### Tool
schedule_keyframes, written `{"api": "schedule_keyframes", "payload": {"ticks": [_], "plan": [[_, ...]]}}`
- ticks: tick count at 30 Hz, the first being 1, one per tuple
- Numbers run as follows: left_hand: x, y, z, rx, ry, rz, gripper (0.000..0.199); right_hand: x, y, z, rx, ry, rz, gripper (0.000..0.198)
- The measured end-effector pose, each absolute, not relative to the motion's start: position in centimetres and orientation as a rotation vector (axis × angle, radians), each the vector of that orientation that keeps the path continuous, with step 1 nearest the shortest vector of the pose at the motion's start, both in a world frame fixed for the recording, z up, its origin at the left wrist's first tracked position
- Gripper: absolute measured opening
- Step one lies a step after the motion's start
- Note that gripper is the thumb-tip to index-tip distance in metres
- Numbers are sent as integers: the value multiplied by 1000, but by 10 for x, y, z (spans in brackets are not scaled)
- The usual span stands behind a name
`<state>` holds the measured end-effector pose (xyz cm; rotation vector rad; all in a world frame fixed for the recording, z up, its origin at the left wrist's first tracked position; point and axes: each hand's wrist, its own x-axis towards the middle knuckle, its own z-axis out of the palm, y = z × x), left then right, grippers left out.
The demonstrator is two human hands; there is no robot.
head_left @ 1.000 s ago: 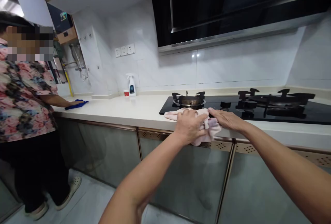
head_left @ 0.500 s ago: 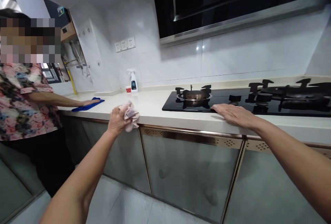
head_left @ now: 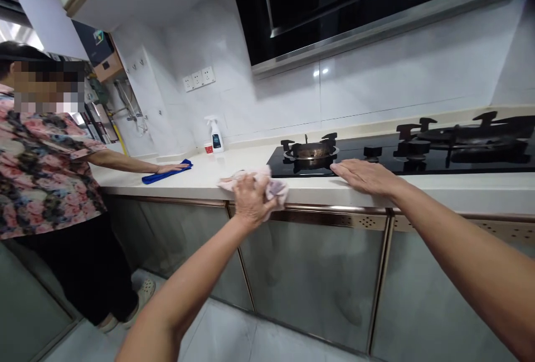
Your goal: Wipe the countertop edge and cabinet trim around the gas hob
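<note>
Pale worktop [head_left: 234, 161] here, with a black hob [head_left: 351, 150] set into it. The pinkish cloth [head_left: 276, 188] is just left of the hob's near left corner, drooping over the worktop's front edge; can't tell if it touches the hob. Looks light and floppy, so I'd grab the bunched middle. No obvious front end, long axis roughly along that edge. Left hand [head_left: 251, 197] has its fingers curled around it; right hand [head_left: 363, 177] rests flat in front of the hob, gripping nothing.
</note>
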<state>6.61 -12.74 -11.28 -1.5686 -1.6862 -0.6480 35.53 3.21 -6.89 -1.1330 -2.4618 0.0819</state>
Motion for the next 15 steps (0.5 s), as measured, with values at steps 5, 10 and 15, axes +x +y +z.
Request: {"api": "schedule_keyframes", "payload": {"ticks": [5,10,15], "plan": [[156,-94,-103,-1805,-1471,-713,72,358,25,-66,-1192,-2462,77,75],[153,-77,-87,-1961,-1405,-739,70,366,26,-66,-1204,-2510,81,80],[77,-93,-88,-2003,-1377,-835,60,371,28,-65,-1220,-2580,85,85]]}}
